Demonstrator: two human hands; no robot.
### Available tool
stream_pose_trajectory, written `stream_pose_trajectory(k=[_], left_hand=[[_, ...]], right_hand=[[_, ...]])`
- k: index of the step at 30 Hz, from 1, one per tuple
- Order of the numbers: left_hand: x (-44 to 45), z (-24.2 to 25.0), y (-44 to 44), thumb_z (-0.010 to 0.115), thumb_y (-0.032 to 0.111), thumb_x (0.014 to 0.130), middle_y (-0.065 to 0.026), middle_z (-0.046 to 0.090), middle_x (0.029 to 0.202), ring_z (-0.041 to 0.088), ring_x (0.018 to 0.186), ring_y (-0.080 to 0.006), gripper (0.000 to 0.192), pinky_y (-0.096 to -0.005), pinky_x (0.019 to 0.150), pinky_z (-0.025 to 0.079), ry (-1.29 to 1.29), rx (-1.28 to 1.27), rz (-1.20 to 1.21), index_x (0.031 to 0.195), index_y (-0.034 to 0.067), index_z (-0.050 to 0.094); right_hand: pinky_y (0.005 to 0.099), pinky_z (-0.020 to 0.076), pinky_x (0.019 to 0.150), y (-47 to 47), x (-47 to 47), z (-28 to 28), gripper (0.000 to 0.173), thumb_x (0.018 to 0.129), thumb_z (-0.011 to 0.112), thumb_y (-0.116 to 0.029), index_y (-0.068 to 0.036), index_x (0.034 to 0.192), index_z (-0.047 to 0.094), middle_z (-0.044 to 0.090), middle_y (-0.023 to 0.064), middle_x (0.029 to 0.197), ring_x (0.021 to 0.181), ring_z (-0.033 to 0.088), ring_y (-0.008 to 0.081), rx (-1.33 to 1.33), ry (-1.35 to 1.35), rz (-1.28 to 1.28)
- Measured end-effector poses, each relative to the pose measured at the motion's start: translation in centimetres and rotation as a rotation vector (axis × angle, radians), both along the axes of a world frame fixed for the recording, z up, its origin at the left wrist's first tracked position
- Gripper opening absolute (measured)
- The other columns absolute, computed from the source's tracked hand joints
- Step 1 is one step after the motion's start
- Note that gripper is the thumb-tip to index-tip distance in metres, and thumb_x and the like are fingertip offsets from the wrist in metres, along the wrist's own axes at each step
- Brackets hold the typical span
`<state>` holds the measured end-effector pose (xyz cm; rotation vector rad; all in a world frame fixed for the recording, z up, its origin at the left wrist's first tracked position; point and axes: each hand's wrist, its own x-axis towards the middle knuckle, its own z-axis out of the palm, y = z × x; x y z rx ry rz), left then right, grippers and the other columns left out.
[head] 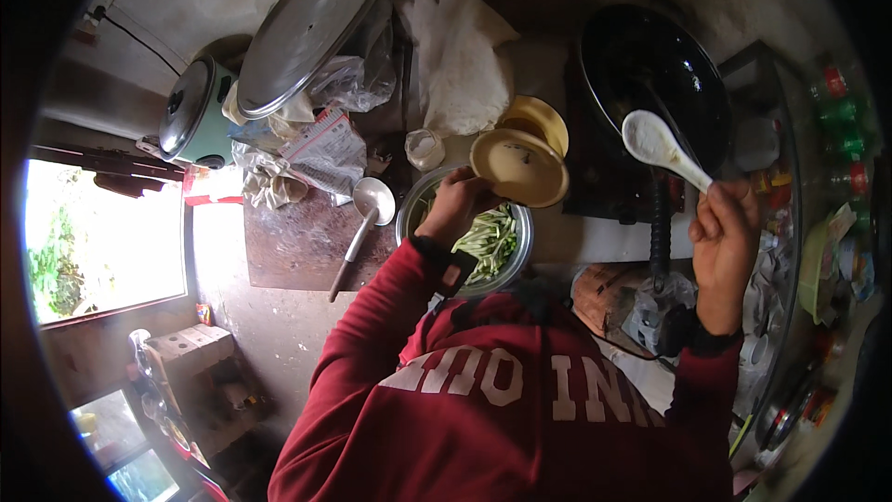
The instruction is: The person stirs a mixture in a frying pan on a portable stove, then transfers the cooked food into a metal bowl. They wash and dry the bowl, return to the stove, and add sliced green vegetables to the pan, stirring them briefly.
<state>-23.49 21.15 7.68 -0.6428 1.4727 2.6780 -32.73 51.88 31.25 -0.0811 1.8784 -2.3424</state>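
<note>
My left hand (456,202) grips the near left rim of a shallow yellowish lid or dish (519,167), tilted to show a dark mark on its face. Partly hidden behind it stands a yellow bowl (540,115). Under my left forearm, a clear-rimmed basin (526,251) holds cut green vegetable strips (491,244). At the right, my right hand (728,230) holds a white spoon (658,143) by its handle end, with the spoon's bowl in front of the near part of a black wok (627,49). Whether anything lies in the spoon is unclear.
A ladle (376,199) rests on the brown board (293,251), its handle past the near edge. Behind stand a large metal lid (313,28), a green rice cooker (209,111), a white cloth or sack (453,49) and a small open bag (424,148). The wok's handle (660,230) points towards me.
</note>
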Motion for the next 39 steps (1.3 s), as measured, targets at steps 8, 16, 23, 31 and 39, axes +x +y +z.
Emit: stream_pose_trajectory(k=[8,16,23,31,39], left_hand=[[-3.9,-3.4,1.2,0.063,0.0,0.092,-0.0161,0.069,0.093,0.072,0.089,-0.0281,0.024,-0.0348,0.079,0.062,-0.105,0.346,0.142,0.114,-0.009,0.059],[-6.1,-6.9,-0.9,0.074,0.006,0.083,-0.0213,0.067,0.094,0.071,0.071,-0.0283,0.047,-0.0359,0.057,0.062,-0.281,-0.453,0.151,0.118,-0.009,0.047],[-2.0,-6.2,-2.3,0.078,0.01,0.074,-0.021,0.061,0.123,0.066,0.102,-0.033,0.058,-0.0393,0.089,0.057,0.2,-0.838,-0.295,0.127,-0.001,0.059],[10.1,0.9,-6.8,0.062,0.009,0.096,-0.0187,0.069,0.106,0.072,0.092,-0.0251,0.039,-0.0332,0.082,0.06,-0.15,0.059,-0.1,0.129,-0.01,0.052],[17.2,0.9,-10.2,0.059,0.016,0.099,-0.0142,0.069,0.099,0.071,0.088,-0.0227,0.033,-0.0329,0.082,0.058,-0.322,-0.095,-0.056,0.121,-0.008,0.057]], right_hand=[[0.0233,0.0472,0.048,-1.8,2.7,-0.1,0.004,0.096,0.063,-0.007,-0.007,0.096,0.059,0.058,0.0035,0.076,0.056,0.046,0.005,0.02,-0.017,0.012],[0.0257,0.0476,0.048,-7.2,5.6,-2.8,0.007,0.094,0.063,-0.004,-0.008,0.095,0.058,0.057,0.0044,0.075,0.057,0.045,0.0074,-0.059,-0.23,0.13],[0.0281,0.0563,0.052,-16.2,3.0,-9.6,0.007,0.093,0.066,-0.005,-0.004,0.091,0.059,0.06,0.0054,0.075,0.06,0.055,0.0099,-0.06,-0.307,0.305],[0.0294,0.0611,0.057,-28.1,1.6,-20.2,0.006,0.092,0.065,-0.003,-0.002,0.089,0.06,0.061,0.005,0.076,0.063,0.06,0.0111,0.133,-0.242,0.411],[0.027,0.0559,0.057,-25.3,5.0,-16.4,0.023,0.096,0.062,-0.009,0.002,0.116,0.057,0.069,0.0122,0.089,0.06,0.066,0.0148,0.183,-0.374,0.758]])
